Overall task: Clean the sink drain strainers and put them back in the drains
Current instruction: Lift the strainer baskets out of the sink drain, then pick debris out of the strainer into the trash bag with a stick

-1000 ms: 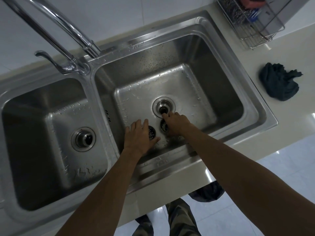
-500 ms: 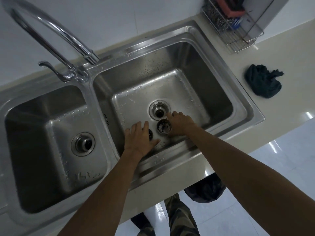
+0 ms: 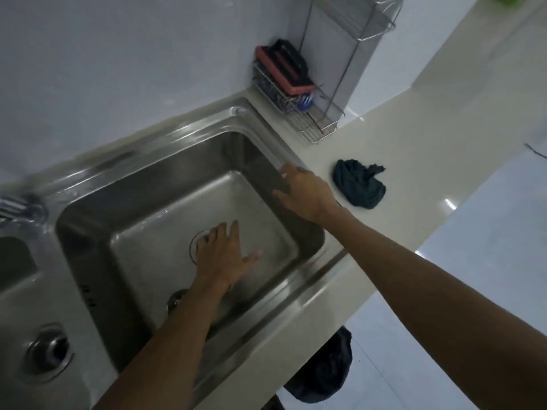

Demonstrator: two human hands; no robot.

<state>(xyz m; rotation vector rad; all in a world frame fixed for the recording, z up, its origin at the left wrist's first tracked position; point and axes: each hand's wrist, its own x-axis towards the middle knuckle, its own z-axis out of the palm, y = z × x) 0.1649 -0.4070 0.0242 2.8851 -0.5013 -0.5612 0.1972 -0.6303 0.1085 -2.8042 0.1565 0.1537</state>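
Observation:
My left hand [image 3: 222, 255] lies flat with fingers spread on the floor of the right basin [image 3: 142, 232], partly covering its open drain [image 3: 194, 247]. One round metal strainer [image 3: 176, 298] peeks out beside my left forearm, near the basin's front wall. Any second strainer is hidden by my arm or lost in blur. My right hand [image 3: 305, 193] hovers over the basin's right rim, fingers apart and empty. The left basin's drain [image 3: 48, 352] shows at the lower left.
A crumpled dark cloth [image 3: 359, 187] lies on the counter just right of my right hand. A wire rack [image 3: 319, 122] stands in the back corner and holds a red-and-black scrubber [image 3: 284, 68]. The faucet base [image 3: 20, 208] is at the left edge.
My right hand has let go of the strainer and lifted out to the basin's right rim. My left hand slid up over the drain. The view swung right.

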